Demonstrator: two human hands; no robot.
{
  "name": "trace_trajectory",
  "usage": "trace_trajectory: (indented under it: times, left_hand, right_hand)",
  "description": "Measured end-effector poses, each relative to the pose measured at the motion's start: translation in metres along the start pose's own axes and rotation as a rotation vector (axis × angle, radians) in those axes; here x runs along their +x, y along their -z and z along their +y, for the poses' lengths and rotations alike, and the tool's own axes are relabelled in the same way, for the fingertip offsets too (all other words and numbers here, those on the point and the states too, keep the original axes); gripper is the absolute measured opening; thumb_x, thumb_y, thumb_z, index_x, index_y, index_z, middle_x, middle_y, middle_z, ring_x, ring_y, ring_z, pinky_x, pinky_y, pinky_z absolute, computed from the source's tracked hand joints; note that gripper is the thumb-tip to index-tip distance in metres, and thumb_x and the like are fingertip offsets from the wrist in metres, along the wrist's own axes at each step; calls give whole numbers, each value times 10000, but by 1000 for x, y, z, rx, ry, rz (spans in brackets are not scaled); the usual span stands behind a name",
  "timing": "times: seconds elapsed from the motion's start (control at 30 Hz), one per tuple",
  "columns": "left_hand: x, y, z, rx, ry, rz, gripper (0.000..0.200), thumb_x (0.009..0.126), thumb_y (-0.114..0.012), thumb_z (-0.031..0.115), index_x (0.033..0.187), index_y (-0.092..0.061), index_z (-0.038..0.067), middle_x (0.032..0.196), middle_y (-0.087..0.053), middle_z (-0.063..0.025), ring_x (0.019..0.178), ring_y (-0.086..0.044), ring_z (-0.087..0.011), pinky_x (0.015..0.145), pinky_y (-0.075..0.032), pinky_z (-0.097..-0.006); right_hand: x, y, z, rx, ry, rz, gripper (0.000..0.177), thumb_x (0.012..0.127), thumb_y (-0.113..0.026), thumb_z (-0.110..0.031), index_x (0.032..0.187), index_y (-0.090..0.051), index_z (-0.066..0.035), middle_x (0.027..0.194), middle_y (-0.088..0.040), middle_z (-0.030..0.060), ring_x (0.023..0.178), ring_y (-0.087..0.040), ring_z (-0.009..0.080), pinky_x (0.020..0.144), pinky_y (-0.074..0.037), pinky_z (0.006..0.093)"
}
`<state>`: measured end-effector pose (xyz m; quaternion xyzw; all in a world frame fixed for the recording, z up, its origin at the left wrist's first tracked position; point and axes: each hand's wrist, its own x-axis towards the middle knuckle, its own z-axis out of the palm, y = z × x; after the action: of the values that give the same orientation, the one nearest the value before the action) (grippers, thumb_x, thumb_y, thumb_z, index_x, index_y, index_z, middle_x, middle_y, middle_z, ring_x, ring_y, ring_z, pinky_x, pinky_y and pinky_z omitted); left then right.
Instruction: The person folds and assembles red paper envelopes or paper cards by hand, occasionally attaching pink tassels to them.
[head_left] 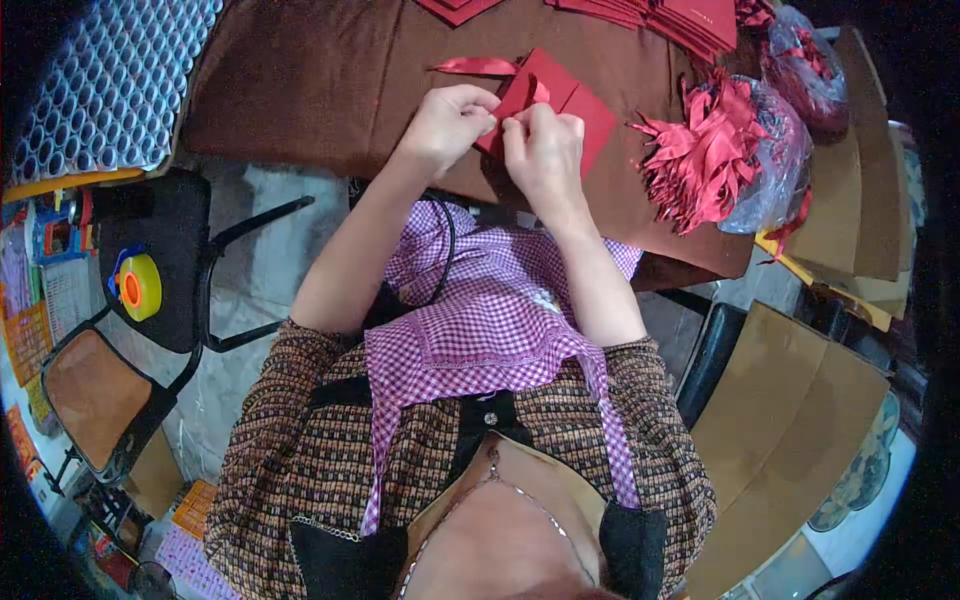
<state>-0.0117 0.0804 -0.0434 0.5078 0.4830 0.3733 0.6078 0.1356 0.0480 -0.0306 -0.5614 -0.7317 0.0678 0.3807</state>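
A red folded card or envelope (592, 122) lies turned at an angle on the brown cloth. One end of a red ribbon (475, 66) stretches out past its upper left side, and a short loop of ribbon stands up on the card. My right hand (545, 145) rests over the card's middle, its thumb and fingers pinched on the ribbon just below that loop. At the card's left edge is my left hand (450, 128), closed in a pinch close to the right fingertips; what lies between its fingers is hidden.
Cut red ribbons (705, 150) spill from a clear plastic bag (778, 165) on the right. Stacked red cards (690, 25) lie at the back. A sheet of ringed holes (110, 90) is at the left. Yellow tape (140, 287) sits on a black chair (160, 240); cardboard (790, 410) is at the right.
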Motion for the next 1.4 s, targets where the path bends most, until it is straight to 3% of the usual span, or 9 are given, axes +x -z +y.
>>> trace_trajectory:
  times: [0.27, 0.63, 1.03, 1.4]
  left_hand:
    - [-9, -7, 9, -108, -4, 14, 269, 827, -610, 1, 1089, -593, -59, 909, -640, -52, 814, -594, -104, 739, -493, -231]
    - [-5, -2, 6, -134, 19, -23, 310, 827, -613, 8, 1127, -568, -60, 895, -630, -40, 796, -586, -97, 734, -483, -226]
    - [-3, 0, 1, -140, -17, -63, 282, 830, -613, -1, 1107, -588, -46, 864, -631, -21, 771, -582, -86, 716, -482, -222]
    - [-3, -6, 3, 10, 17, 26, 247, 800, -625, -26, 1047, -621, -44, 896, -652, -50, 788, -595, -97, 720, -497, -234]
  right_hand:
    - [-4, 11, 5, -94, 151, 90, 129, 766, -675, -110, 744, -572, -37, 691, -608, 98, 675, -559, 292, 760, -389, 396]
    - [-7, 18, 11, -10, 19, 19, 121, 758, -691, -113, 741, -588, -52, 717, -626, 69, 699, -555, 261, 776, -383, 370]
    - [-2, 12, 6, -78, 161, 62, 134, 772, -670, -100, 739, -547, -58, 683, -609, 73, 645, -574, 239, 786, -367, 389]
    - [1, 5, 3, -282, 337, 30, 139, 745, -619, -59, 697, -490, -71, 607, -511, 77, 603, -540, 252, 739, -377, 409]
